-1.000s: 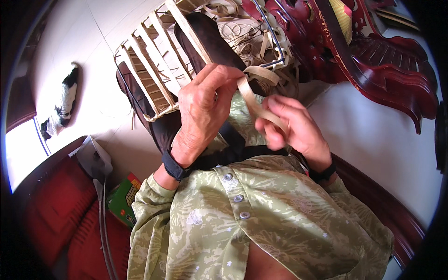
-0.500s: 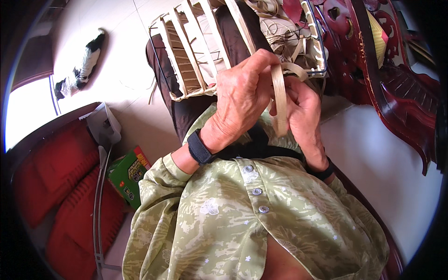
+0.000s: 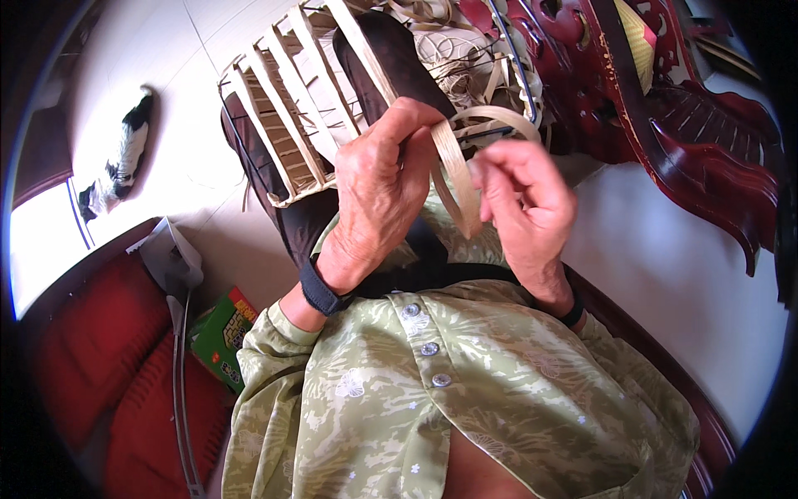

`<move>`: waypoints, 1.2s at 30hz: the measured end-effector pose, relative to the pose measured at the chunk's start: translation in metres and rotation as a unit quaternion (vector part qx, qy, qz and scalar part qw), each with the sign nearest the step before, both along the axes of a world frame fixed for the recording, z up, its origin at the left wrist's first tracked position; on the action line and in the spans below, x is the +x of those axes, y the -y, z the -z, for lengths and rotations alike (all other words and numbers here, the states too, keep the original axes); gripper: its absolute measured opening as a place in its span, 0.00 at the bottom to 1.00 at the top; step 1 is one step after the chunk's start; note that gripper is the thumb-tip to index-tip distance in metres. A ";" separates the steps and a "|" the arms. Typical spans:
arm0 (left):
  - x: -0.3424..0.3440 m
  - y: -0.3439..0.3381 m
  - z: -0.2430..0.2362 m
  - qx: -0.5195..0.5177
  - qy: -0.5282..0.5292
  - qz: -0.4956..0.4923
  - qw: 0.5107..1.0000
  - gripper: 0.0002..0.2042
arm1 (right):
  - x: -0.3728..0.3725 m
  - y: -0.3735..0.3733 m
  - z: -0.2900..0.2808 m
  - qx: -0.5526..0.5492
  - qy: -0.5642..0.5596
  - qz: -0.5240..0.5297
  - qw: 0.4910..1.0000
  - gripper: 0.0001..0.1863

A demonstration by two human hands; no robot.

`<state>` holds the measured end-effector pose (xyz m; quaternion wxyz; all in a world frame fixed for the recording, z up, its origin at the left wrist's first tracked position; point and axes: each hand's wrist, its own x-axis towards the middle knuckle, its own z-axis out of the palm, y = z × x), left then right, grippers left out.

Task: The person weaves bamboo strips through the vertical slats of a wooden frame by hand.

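My left hand (image 3: pixel 382 193) is closed, thumb and fingers pinching a flat tan weaving strip (image 3: pixel 456 170). From that grip the strip hangs in a narrow loop, and another length of it arches over toward my right hand. My right hand (image 3: pixel 532 208) is just right of the loop, its fingers loosely bent and apart, with slightly blurred tips. I see nothing gripped in it. Beyond both hands, a frame basket (image 3: pixel 287 100) of dark wire and tan strips rests across my legs. The left hand partly covers its near side.
Tangled tan strips (image 3: pixel 453 71) lie at the basket's right. A carved dark-red wooden chair (image 3: pixel 632 91) stands at the right. At the left are red cushions (image 3: pixel 100 291), a green box (image 3: pixel 223 337) and a grey-white curved piece (image 3: pixel 170 254). A black-and-white animal (image 3: pixel 125 158) is on the floor.
My right hand has drawn away from my left and its fingers have loosened beside the strip. The loop now shows more clearly between the hands. The whole view has shifted and turned slightly.
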<state>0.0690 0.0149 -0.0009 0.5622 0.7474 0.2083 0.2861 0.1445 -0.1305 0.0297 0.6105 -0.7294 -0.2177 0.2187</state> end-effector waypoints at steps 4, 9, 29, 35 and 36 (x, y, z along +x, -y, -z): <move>0.002 0.001 -0.002 0.035 0.008 -0.004 0.999 0.06 | 0.015 -0.026 -0.006 -0.019 0.286 -0.045 0.957 0.15; 0.000 -0.001 -0.005 0.089 0.003 0.001 0.996 0.06 | 0.031 -0.033 -0.007 0.016 0.391 -0.067 0.918 0.08; -0.005 0.001 -0.008 0.006 -0.023 0.045 0.999 0.06 | -0.002 0.000 0.003 -0.073 -0.187 -0.068 0.977 0.13; -0.004 0.001 -0.027 -0.104 -0.084 0.073 0.988 0.06 | 0.004 -0.016 0.025 -0.007 -0.263 -0.118 0.957 0.10; -0.003 0.001 -0.028 -0.128 -0.093 0.071 0.985 0.06 | 0.005 -0.016 0.025 0.014 -0.274 -0.113 0.955 0.10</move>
